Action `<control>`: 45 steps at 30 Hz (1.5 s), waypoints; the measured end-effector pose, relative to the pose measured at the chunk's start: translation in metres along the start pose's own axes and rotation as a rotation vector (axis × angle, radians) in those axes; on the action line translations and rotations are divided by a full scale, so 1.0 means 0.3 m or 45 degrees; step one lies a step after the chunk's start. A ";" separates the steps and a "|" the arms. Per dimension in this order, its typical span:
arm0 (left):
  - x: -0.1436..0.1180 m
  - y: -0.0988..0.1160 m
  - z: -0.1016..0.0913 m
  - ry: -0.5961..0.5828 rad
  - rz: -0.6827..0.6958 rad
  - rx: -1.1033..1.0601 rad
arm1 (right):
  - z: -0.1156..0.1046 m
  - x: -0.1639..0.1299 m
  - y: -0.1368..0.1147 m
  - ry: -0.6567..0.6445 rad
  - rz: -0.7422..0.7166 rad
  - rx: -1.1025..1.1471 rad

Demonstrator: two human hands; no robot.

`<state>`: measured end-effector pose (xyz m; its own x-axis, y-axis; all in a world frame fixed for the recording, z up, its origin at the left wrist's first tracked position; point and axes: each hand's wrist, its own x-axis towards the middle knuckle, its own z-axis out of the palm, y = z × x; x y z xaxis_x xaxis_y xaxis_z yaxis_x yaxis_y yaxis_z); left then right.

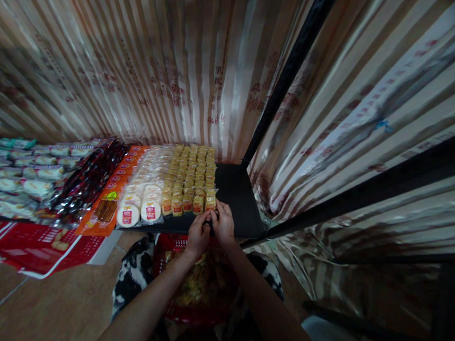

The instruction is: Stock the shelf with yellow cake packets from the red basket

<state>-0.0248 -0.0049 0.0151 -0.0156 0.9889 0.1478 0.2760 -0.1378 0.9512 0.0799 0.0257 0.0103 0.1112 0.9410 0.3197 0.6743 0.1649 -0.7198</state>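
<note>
Together, the fingers [208,220] of both hands pinched at one small thing at the front edge of the black shelf board [238,197]; what they gripped was hidden between them, so it could not be told apart from the nearest small yellow wrapped snack packet [209,203] at the front of the yellow rows. The left hand [198,236] and the right hand [224,224] touched each other at the fingertips, both curled closed, knuckles up.

Just left of the hands, the rows of small yellow packets [192,171] ran back toward the striped shiny curtain [153,68]. Beside them lay round white cakes in clear wrappers with red labels [139,211], then flat orange packets [116,187], dark red-black packets [88,180] and pale green-white packets [22,172] farther left.

Right of the yellow rows the board lay bare up to its right edge, where a black metal post [284,84] rose at a slant. Below the forearms sat a red plastic basket [202,310] with yellowish packets in it, just under the board's front edge. A red and white printed carton [39,249] stood on the brown floor [49,311] at the left.
</note>
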 end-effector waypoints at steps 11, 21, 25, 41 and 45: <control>0.002 -0.023 0.003 -0.015 -0.002 0.032 | 0.023 -0.037 0.008 0.078 -0.083 -0.024; -0.004 -0.024 0.015 0.034 -0.054 -0.029 | 0.003 0.021 0.002 -0.065 0.292 0.406; 0.007 -0.015 0.009 0.040 -0.077 -0.061 | 0.023 0.050 -0.027 -0.146 0.337 0.528; 0.008 -0.011 0.001 -0.026 -0.090 -0.078 | 0.032 0.040 -0.007 -0.090 0.486 0.664; 0.012 -0.012 0.005 -0.021 -0.152 -0.115 | 0.034 0.042 0.007 -0.043 0.532 0.749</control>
<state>-0.0245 -0.0006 0.0118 -0.0267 0.9992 0.0284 0.1854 -0.0230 0.9824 0.0754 0.0410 0.0065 0.2452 0.9672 -0.0672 0.0747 -0.0879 -0.9933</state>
